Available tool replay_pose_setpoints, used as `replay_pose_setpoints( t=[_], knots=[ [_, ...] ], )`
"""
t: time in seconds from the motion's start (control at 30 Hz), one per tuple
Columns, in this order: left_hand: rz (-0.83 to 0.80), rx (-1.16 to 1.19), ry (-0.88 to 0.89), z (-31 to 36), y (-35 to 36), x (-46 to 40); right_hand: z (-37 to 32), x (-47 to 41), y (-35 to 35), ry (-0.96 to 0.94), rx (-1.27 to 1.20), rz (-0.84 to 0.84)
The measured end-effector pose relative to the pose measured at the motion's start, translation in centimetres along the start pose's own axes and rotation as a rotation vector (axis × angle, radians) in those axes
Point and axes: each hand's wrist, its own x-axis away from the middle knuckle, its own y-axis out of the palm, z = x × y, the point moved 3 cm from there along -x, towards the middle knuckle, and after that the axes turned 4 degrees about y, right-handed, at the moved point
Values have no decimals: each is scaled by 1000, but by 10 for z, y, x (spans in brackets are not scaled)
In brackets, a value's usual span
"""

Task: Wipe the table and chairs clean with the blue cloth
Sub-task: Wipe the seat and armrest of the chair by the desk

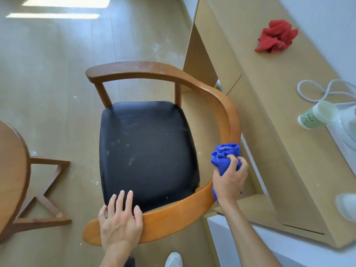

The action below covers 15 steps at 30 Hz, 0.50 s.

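Observation:
A wooden chair point(221, 105) with a curved armrest rail and a black padded seat point(146, 151) stands below me. White smudges and dust marks show on the seat. My right hand point(230, 180) grips a bunched blue cloth point(224, 155) against the rail's right curve. My left hand point(120, 222) rests flat, fingers straight, on the near end of the rail. The round wooden table point(11, 170) shows at the left edge.
A light wooden desk point(269, 112) runs along the right, bearing a crumpled red cloth point(275, 36), a white cable point(325, 89) and a green cup point(310, 120). The table's crossed wooden base point(48, 199) sits on the dusty floor at left. A white shoe point(173, 260) shows below.

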Motion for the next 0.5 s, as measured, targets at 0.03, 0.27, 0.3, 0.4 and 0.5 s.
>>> replay_pose_setpoints(
  t=[0.03, 0.27, 0.3, 0.4, 0.5],
  knots=[
    [6, 16, 4, 0, -1, 0, -3, 2, -1, 25, 3, -2],
    [-3, 48, 47, -4, 16, -5, -17, 0, 0, 77, 144, -25],
    [-56, 55, 58, -5, 21, -6, -17, -1, 0, 85, 146, -20],
    [-159, 72, 90, -6, 31, -11, -20, -6, -1, 95, 127, 11],
    [-108, 4, 259, -9, 36, -22, -22, -12, -1, 75, 133, 43]
  ],
)
